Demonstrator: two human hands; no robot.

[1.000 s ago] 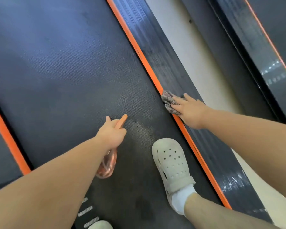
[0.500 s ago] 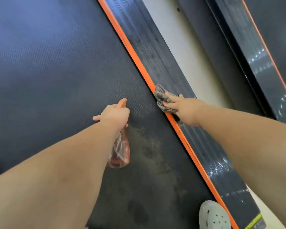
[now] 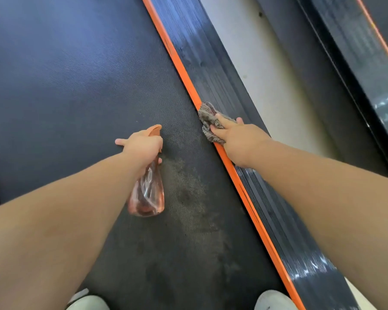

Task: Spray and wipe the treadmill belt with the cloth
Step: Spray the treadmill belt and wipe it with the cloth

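Note:
The dark treadmill belt (image 3: 76, 90) fills the left and middle, with a damp, smudged patch (image 3: 188, 198) near its right edge. My left hand (image 3: 143, 146) grips a clear orange spray bottle (image 3: 148, 195) by its neck, the orange nozzle (image 3: 154, 130) pointing forward over the belt. My right hand (image 3: 235, 137) presses a crumpled grey patterned cloth (image 3: 207, 118) down where the belt meets the orange stripe (image 3: 179, 61), fingers laid straight over it.
A ribbed black side rail (image 3: 211, 70) runs right of the orange stripe, then a pale floor strip (image 3: 267, 63) and a second treadmill (image 3: 356, 63) at far right. White clogs (image 3: 273, 300) stand at the bottom edge.
Both hands have moved forward along the belt; the cloth slid further up the orange stripe. The clogs dropped to the bottom of the view. My left index finger now sticks out sideways.

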